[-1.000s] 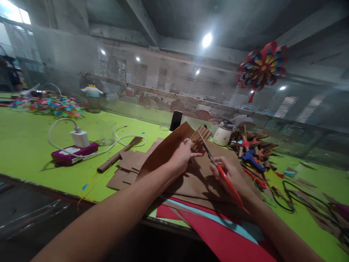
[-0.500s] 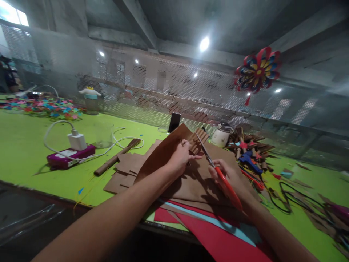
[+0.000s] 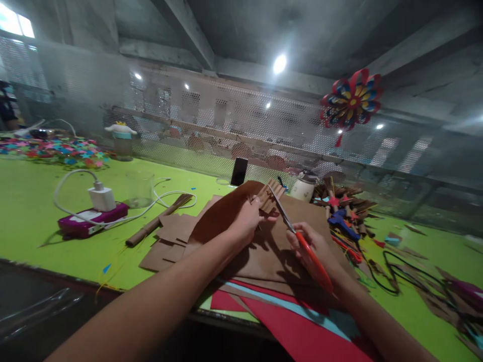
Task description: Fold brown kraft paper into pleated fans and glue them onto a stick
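Note:
My left hand (image 3: 247, 218) is closed on a piece of pleated brown paper (image 3: 270, 197), whose folds fan out above the fingers. In my right hand (image 3: 311, 246) is a pair of scissors (image 3: 311, 259) with red handles. The blades point up and left and lie against the pleated paper; whether they are spread cannot be made out. Beneath both hands lies a stack of large brown paper sheets (image 3: 302, 216), with one sheet curling up behind my left wrist. Red paper (image 3: 287, 322) and light blue paper (image 3: 279, 299) stick out below the stack toward me.
Left are a purple power strip (image 3: 90, 221) with a white charger (image 3: 101, 197), a clear glass (image 3: 140, 188) and a rolled brown paper tube (image 3: 154, 223). Behind stand a phone (image 3: 239, 171) and a white jug (image 3: 303, 187). Paper scraps and cords (image 3: 390, 266) clutter the right.
The curled brown sheet's raised corner has lowered into a rounded bend. Both hands keep their grip on the pleated paper and scissors, and the view has shifted slightly.

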`<state>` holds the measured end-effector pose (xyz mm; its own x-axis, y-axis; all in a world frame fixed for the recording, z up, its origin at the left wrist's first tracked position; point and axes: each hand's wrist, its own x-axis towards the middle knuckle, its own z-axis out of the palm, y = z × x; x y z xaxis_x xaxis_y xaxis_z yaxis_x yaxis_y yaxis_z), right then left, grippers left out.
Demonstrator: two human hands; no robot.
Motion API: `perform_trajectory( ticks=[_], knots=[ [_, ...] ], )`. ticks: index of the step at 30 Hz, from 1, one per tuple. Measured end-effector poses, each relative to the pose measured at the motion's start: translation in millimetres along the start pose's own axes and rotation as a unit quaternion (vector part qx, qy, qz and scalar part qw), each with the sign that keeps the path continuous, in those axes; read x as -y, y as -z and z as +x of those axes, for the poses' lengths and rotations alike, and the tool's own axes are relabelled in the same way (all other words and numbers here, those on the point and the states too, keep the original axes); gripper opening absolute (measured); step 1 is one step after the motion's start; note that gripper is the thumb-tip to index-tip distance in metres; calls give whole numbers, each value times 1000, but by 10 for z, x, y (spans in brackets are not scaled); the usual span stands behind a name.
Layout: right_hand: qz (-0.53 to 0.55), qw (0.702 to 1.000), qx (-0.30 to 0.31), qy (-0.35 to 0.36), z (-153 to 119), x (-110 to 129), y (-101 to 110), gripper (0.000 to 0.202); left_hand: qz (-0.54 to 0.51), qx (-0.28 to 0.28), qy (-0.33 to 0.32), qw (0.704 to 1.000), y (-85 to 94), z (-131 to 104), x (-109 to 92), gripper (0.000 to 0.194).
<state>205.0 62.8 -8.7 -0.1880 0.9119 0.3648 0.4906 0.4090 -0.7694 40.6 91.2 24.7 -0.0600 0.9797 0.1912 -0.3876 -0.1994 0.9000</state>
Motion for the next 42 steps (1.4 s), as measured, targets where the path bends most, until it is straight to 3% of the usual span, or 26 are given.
perform_trajectory(
  ticks=[17, 37, 42],
  knots=[
    [42, 999, 2, -28, -43, 72, -25, 35, -3, -2, -6, 1000, 12, 24, 24, 7],
    [15, 999, -2, -44, -59, 123, -12, 35, 15, 57, 50, 997, 50, 27, 15, 16],
    [38, 997, 8, -61, -34, 132, 10, 36, 29, 69, 34, 997, 45, 7, 13, 9]
  ],
)
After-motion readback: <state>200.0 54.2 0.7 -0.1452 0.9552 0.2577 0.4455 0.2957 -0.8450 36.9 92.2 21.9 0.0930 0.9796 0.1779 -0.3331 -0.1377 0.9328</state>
